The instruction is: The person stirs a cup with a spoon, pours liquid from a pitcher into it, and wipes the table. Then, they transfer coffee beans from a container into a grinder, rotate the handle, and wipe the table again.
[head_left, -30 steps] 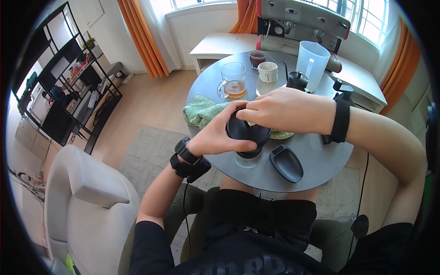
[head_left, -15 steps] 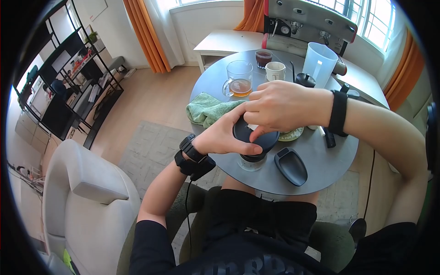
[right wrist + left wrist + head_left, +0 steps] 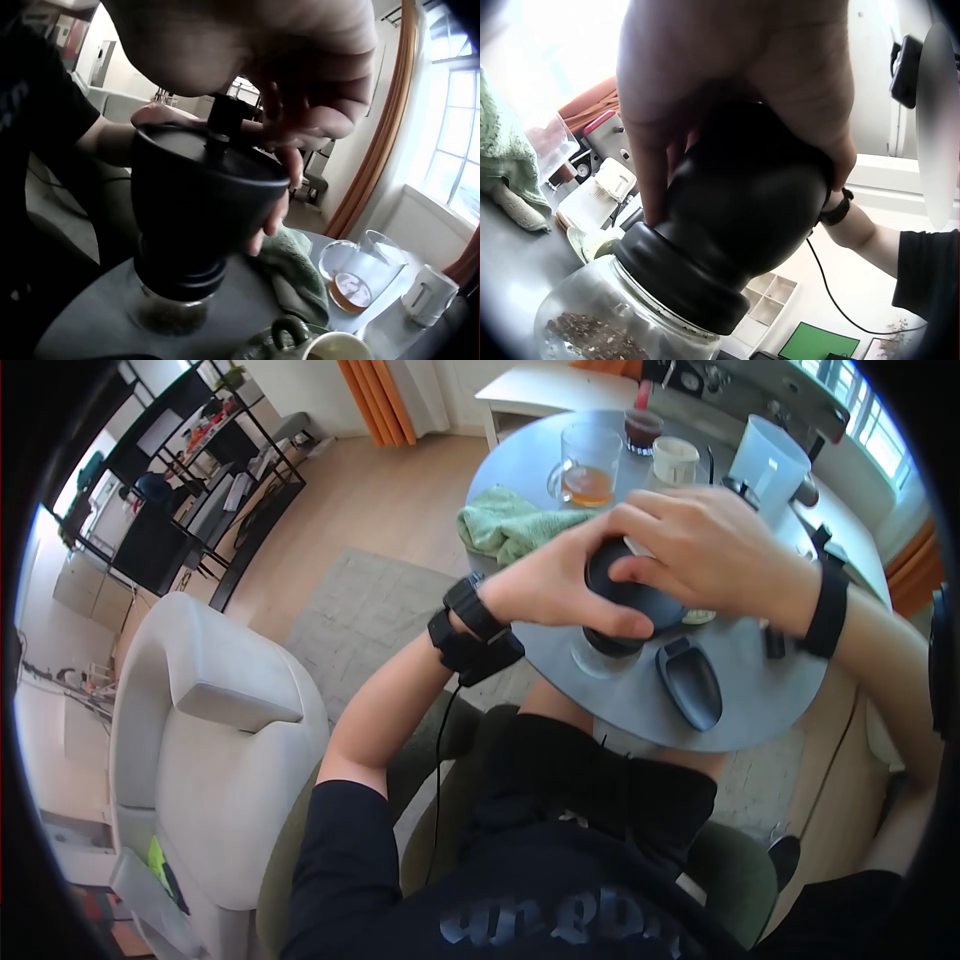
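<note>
Both of my hands are on the black hand coffee grinder with the clear glass jar (image 3: 618, 605) under it. My left hand (image 3: 545, 580) is wrapped round the black upper body, thumb across the near side and fingers curled behind it, gripping it firmly. My right hand (image 3: 715, 550) lies over the top of the grinder with its fingers bent down; in the right wrist view they pinch around the small black post at the centre of the top. The grinder stands near the front edge of the round grey table (image 3: 640, 710), and the left wrist view shows dark grounds in the bottom of the glass jar.

Just to the right of the grinder lies a black scoop-shaped tray (image 3: 690, 682). Behind my left hand sits a crumpled green cloth (image 3: 505, 525), and past it a clear glass mug holding amber tea (image 3: 588, 465). Further back stand a small glass of dark drink (image 3: 642, 428), a white ceramic mug (image 3: 675, 460) and a translucent plastic jug (image 3: 765, 465). A pale upholstered armchair (image 3: 215, 750) stands off to my left on the floor.
</note>
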The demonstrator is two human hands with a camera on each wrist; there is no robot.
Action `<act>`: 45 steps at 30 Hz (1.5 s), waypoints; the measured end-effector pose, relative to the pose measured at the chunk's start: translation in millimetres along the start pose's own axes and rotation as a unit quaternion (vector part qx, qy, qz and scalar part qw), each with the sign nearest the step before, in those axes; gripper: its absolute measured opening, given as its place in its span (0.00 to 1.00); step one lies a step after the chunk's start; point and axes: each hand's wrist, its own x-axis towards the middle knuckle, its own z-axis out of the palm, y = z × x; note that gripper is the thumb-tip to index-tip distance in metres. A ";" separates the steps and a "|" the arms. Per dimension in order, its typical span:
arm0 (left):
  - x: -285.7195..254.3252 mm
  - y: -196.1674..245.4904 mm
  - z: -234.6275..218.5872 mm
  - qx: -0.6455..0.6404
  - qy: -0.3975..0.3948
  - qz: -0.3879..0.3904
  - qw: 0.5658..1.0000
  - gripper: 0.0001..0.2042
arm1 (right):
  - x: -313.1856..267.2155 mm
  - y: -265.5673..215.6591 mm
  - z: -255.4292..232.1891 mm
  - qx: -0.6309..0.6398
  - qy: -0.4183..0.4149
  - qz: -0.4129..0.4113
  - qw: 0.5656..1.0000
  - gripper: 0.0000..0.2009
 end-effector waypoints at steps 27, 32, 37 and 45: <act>-3.7 -8.9 6.7 0.005 0.042 -0.043 0.998 0.43 | -23.2 -33.4 -9.4 0.021 -0.040 0.049 0.998 0.11; -0.7 -11.2 -4.3 0.050 0.008 -0.017 0.999 0.44 | -25.6 -19.5 -14.7 0.015 -0.038 -0.012 0.999 0.14; -5.3 -1.1 -19.4 0.014 -0.025 -0.057 0.998 0.49 | -26.1 -1.5 -11.8 -0.040 -0.007 -0.126 0.991 0.12; -8.8 17.3 8.6 0.071 0.041 -0.022 0.996 0.48 | -12.2 3.9 -21.4 -0.006 -0.096 -0.114 0.989 0.15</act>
